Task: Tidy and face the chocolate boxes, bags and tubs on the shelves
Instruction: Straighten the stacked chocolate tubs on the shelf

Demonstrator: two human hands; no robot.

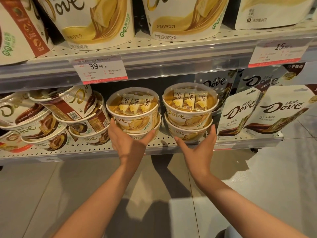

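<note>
Head view: lower shelf (106, 148) holds two stacks of white-chocolate Dove tubs, two tubs each. Left hand (127, 141) cups the left stack (133, 115) from the front — thumb on one side, fingers on the other, grip curled round the tubs at the join between top and bottom tub. Right hand (197, 145) cups the right stack (189, 110) low down the same way, grip wrapped on the bottom tub. Brown tubs (56, 121) lie tumbled and tilted left of the left stack. Dove pouches (267, 110) stand upright right of the right stack. Price tag (100, 69) hangs above the left stack.
</note>
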